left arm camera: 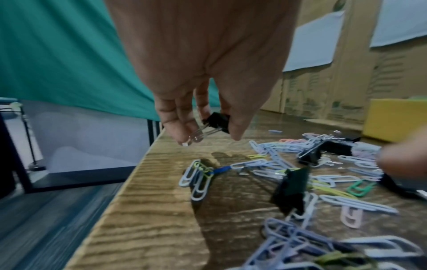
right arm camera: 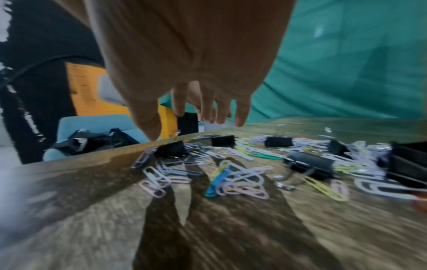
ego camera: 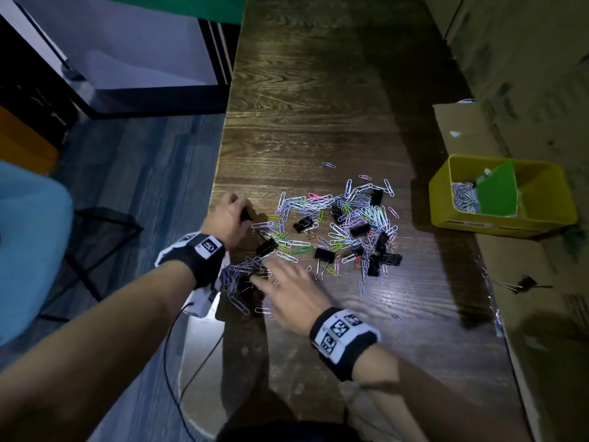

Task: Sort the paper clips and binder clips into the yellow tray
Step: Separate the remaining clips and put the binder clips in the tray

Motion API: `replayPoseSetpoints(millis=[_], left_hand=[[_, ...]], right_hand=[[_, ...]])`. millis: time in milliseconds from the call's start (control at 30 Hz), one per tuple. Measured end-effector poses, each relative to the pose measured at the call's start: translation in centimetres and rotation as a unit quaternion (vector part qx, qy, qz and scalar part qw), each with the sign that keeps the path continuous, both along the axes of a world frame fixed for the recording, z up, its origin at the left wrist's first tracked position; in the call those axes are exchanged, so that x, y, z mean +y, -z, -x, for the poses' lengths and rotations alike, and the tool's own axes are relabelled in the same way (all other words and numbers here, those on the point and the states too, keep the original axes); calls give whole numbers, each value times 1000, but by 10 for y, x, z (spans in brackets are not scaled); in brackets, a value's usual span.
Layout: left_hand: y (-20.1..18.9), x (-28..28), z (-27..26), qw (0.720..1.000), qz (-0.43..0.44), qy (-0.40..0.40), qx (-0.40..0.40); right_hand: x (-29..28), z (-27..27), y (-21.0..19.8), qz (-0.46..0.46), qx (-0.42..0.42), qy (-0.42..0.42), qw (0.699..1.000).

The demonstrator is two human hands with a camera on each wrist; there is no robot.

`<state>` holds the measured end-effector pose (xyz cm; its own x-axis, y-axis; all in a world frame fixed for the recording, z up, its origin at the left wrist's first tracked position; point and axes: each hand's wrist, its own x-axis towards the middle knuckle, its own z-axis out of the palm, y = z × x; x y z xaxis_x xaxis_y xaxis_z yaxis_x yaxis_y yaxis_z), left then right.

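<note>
Near the counter's (ego camera: 318, 90) left edge, left hand (ego camera: 228, 218) pinches a small black metal binder clip (left arm camera: 217, 121), wire handles pointing down-left. Right hand (ego camera: 288, 293), fingers (right arm camera: 241, 115) spread and empty, hovers over the pile of pastel wire paper clips (ego camera: 334, 224). Yellow plastic tray (ego camera: 503, 223) sits past the right edge, nearer the right hand.

The dark wooden table (ego camera: 318, 122) shows grained, slightly glossy boards. Coated wire paper clips (ego camera: 350, 218) look smooth; the yellow plastic tray (ego camera: 497, 223) matt.

dim room | glare on table (ego camera: 318, 122) | wrist views blurred, edges warped
</note>
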<state>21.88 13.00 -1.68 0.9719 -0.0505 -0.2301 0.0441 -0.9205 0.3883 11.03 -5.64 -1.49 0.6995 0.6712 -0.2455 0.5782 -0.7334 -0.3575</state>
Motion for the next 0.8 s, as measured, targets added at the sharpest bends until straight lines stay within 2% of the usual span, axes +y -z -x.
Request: replayPoseSetpoints(millis=[133, 300, 400, 467, 533, 600, 800], left_hand=[[16, 10, -19, 1000, -7, 9, 3], [29, 10, -21, 996, 29, 81, 29], [34, 16, -9, 994, 56, 77, -47], [36, 20, 5, 991, 60, 27, -114], [40, 23, 20, 990, 43, -15, -130], [45, 25, 34, 993, 30, -14, -110], [62, 31, 69, 993, 51, 93, -43]], right_hand=[[22, 7, 17, 47, 3, -44, 998], [21, 9, 26, 60, -1, -28, 998], [23, 10, 24, 11, -8, -4, 1000], [32, 12, 22, -23, -22, -8, 999], [43, 13, 22, -32, -38, -15, 999], [52, 11, 24, -29, -41, -14, 999], [54, 5, 28, 11, -6, -18, 1000]])
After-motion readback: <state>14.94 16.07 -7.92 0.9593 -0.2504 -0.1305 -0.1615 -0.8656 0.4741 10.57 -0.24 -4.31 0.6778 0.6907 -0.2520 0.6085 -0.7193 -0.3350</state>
